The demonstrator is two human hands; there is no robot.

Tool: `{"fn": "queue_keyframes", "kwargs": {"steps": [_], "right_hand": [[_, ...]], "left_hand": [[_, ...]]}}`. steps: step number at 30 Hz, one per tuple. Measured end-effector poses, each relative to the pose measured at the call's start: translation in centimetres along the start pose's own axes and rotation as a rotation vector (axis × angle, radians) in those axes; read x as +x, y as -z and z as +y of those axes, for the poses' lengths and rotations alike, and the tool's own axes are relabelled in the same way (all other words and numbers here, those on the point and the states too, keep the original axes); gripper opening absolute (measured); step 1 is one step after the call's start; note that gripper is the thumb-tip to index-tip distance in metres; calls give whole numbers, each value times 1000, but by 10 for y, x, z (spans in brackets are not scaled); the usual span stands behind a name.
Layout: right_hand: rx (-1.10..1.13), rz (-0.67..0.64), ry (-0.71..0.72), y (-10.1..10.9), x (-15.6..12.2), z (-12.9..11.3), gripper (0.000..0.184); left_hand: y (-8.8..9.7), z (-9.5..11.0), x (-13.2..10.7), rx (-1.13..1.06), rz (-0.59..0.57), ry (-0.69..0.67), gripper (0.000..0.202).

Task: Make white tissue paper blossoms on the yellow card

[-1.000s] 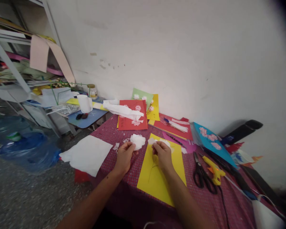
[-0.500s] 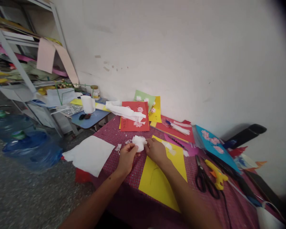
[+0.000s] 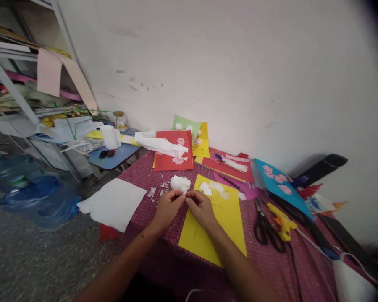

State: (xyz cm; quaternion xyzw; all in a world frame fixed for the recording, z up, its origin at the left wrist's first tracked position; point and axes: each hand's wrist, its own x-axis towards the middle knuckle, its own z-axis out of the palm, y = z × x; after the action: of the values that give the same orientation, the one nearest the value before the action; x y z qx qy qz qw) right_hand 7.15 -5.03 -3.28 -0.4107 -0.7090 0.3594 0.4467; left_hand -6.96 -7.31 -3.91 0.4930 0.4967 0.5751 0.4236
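Left hand (image 3: 166, 208): pinches the base of the white paper bloom (image 3: 180, 183) | right hand (image 3: 202, 208): also pinches at this same base | bloom: over the checked tablecloth (image 3: 141, 172), near the yellow sheet (image 3: 230, 218)

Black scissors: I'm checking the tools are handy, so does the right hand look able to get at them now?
Probably yes: the black scissors lie right of the yellow sheet, nothing seen over them, though the right hand seems to be pinching the crumpled white paper.
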Motion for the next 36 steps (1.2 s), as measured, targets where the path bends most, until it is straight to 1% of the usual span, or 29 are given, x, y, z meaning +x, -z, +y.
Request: {"fn": "queue_keyframes", "kwargs": {"steps": [3,6,13,20,23,25,27,30,32,36], "right_hand": [[13,3,-28,4,-1,-1,12],[-6,15,-26,6,-2,-3,12],[-58,48,-24,4,-1,2,14],[-91,66,-17,4,-1,1,18],[-82,93,-39,3,-1,2,18],[-53,100,-72,3,0,3,19],[-2,99,-120,4,1,3,19],[108,96,-224,6,3,3,20],[205,92,-297,7,4,5,21],[386,123,-368,8,5,10,21]], "left_hand": [[0,1,0,45,-24,-37,19],[-1,2,-1,86,-27,-64,19],[-2,6,-2,163,9,-160,17],[-4,5,-4,233,6,-266,18],[-4,5,-4,251,13,-281,17],[-4,4,-4,246,28,-254,16],[-2,3,-3,203,42,-176,16],[-1,0,-1,48,63,-2,18],[0,-1,1,-72,94,82,19],[0,-4,5,-260,170,150,19]]}}
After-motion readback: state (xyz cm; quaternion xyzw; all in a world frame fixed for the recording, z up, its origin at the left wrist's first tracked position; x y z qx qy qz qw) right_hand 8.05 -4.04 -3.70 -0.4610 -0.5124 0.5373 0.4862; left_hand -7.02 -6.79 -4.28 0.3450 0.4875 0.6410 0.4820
